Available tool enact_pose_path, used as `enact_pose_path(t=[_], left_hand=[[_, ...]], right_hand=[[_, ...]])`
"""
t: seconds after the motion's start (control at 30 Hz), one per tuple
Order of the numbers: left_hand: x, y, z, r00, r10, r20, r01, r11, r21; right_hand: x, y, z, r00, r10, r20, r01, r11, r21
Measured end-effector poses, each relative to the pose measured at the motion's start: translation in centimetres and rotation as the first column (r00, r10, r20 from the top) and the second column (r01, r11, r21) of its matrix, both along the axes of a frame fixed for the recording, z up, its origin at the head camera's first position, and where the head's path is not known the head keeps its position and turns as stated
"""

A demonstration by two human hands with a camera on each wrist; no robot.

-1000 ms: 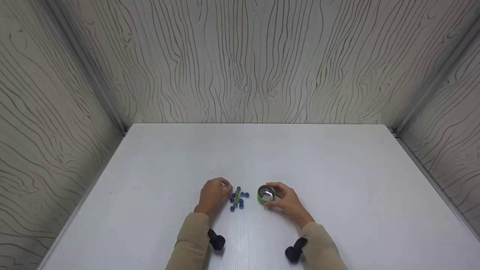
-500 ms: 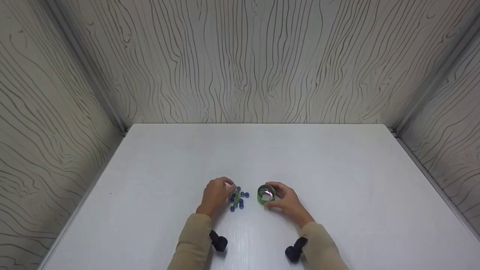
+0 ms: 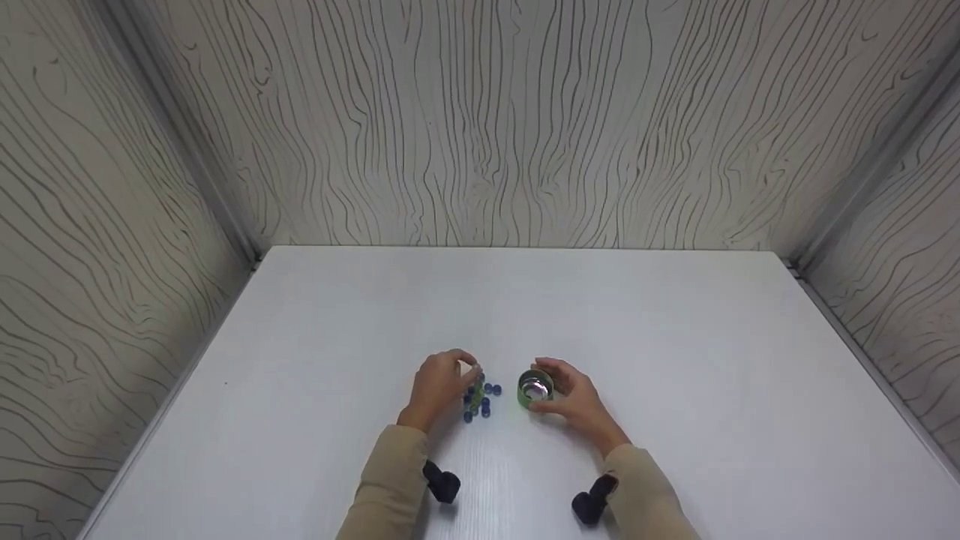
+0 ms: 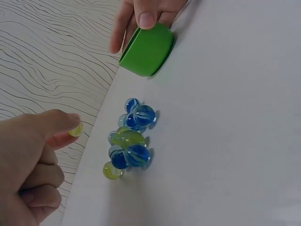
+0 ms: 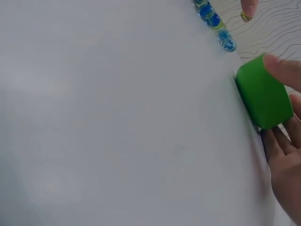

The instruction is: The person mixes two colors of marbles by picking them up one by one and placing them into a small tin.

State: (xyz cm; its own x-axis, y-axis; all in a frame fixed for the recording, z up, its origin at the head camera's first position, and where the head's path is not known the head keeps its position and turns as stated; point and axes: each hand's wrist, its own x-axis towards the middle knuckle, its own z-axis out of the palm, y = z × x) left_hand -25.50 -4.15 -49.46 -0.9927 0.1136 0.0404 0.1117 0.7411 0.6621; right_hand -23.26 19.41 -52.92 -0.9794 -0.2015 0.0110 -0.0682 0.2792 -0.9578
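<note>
In the left wrist view, a yellow-streaked glass marble is pinched between the thumb and index finger of my left hand, the other fingers curled in. That hand is over the left far side of a pile of blue and yellow marbles on the white table. My right hand grips a small round green cup by its side, thumb near and fingers far. The cup's shiny metal inside faces up, just right of the pile. Seen from the right wrist, the green wall stands at the table surface.
The white tabletop is bounded by a wood-patterned back wall and side panels. Each beige sleeve carries a black wrist camera, the left one and the right one, low above the table.
My left hand has moved slightly right and away from me, its fingertips now over the far end of the pile. My right hand stays on the cup in nearly the same place.
</note>
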Motion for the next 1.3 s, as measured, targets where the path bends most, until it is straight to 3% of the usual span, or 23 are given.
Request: enact_pose_path(t=[0.2, 0.5, 0.9, 1.3], left_hand=[[0.4, 0.6, 0.5, 0.999, -0.028, -0.016, 0.028, 1.0, 0.007], [0.7, 1.5, 1.1, 0.997, -0.061, -0.042, 0.061, 0.998, 0.006], [1.2, 2.6, 1.5, 0.996, -0.08, -0.041, 0.081, 0.997, 0.019], [1.4, 3.3, 1.2, 0.987, -0.119, -0.106, 0.119, 0.993, -0.005]], right_hand=[[-0.1, -0.4, 0.1, 0.999, -0.051, -0.017, 0.051, 0.999, 0.018], [-0.2, -0.5, 0.2, 0.999, 0.007, -0.046, -0.007, 1.0, 0.019], [-0.2, -0.3, -0.1, 0.999, -0.005, -0.04, 0.006, 0.999, 0.035], [-0.2, -0.4, -0.1, 1.0, -0.009, 0.007, 0.008, 1.0, 0.028]])
